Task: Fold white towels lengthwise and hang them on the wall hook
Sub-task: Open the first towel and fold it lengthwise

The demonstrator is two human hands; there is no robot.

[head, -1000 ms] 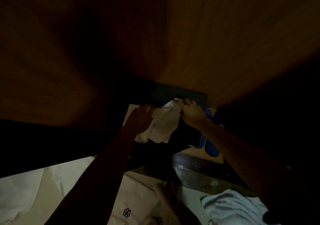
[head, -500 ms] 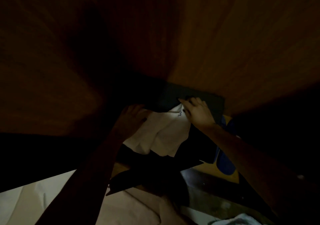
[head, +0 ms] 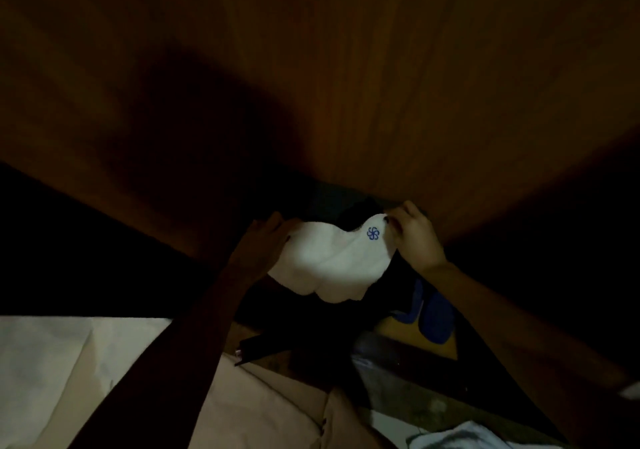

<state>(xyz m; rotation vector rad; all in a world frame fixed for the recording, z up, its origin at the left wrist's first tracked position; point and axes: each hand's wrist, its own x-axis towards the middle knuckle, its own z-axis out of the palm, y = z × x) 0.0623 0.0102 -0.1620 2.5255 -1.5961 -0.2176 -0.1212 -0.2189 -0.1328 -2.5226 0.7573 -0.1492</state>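
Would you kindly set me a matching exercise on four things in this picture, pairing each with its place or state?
1. left hand
2. right hand
3. blue emblem
4. blue slippers

A. lie below the white towel, to its right
B. pinches the towel's top corner by the wooden wall
C. printed on the towel near its upper right corner
D. grips the towel's left edge

Pairs: 1-D, 2-B, 3-C, 4-A

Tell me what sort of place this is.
Probably a dim bedroom, perhaps in a hotel: a wood-panelled wall, what looks like white bedding at lower left, blue slippers, and a white towel stitched with a blue logo.
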